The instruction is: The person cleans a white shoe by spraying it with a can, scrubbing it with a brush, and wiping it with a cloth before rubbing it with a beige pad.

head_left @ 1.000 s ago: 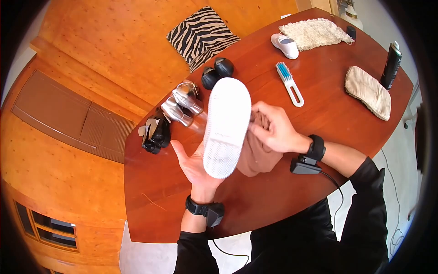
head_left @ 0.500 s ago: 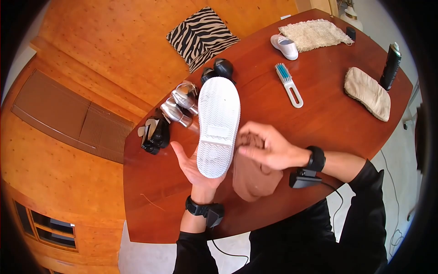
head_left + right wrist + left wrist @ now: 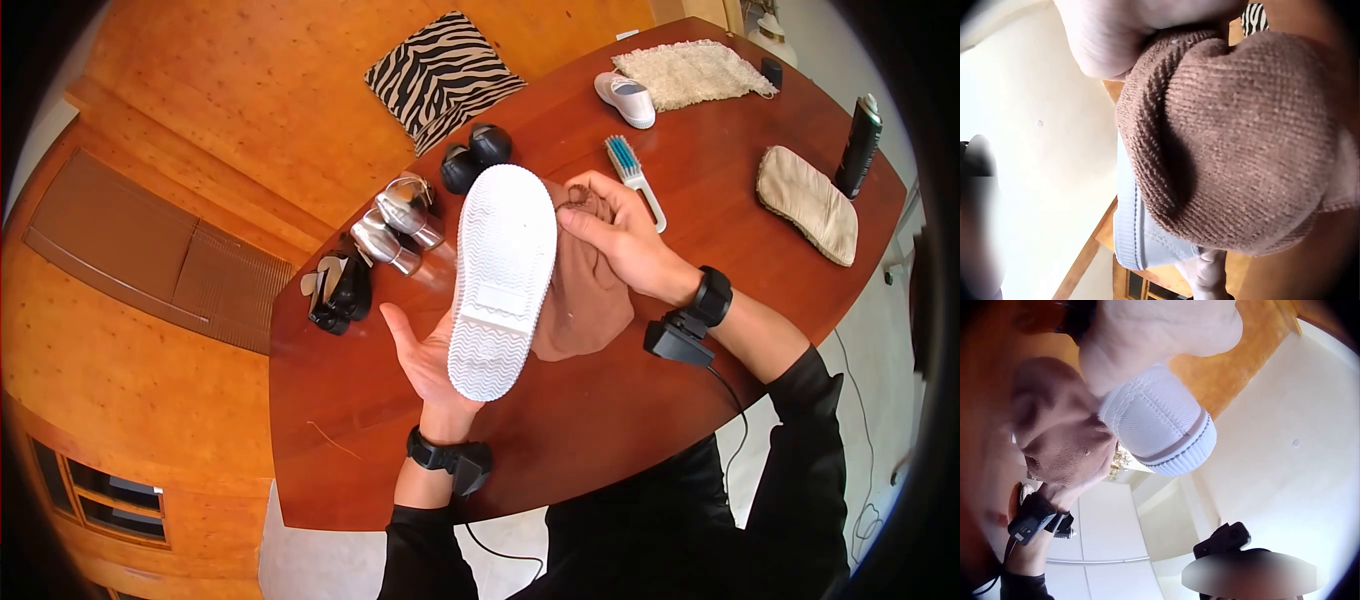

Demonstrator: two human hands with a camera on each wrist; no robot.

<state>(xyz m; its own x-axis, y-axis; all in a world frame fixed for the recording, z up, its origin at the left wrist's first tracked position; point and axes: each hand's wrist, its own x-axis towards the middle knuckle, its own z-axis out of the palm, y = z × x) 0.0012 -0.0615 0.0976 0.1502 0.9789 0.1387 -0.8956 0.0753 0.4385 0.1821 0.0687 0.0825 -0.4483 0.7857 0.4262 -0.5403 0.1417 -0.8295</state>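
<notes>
A white canvas shoe [image 3: 503,285] is held over the table with its patterned sole facing up. My left hand [image 3: 430,368] holds it from below, thumb sticking out to the side and the other fingers hidden behind the shoe. In the left wrist view the shoe's stitched heel [image 3: 1160,422] shows beside the palm. My right hand [image 3: 640,245] grips a bunched brown knit cloth [image 3: 590,300] close at the sole's right edge. The cloth's loose part hangs below the fingers, and its ribbed folds [image 3: 1247,137] fill the right wrist view.
Black shoes [image 3: 345,290], silver heeled shoes [image 3: 405,220] and round black shoe toes [image 3: 490,145] line the table's left edge. Farther off are a second white shoe [image 3: 628,100], a brush [image 3: 635,180], a fluffy cream cloth [image 3: 690,75], a beige pad [image 3: 807,205] and a spray can [image 3: 860,145].
The right hand with the brown cloth went down and left along the sole, then up and right again. The shoe tilted left, then swung back to the right, still in the left hand.
</notes>
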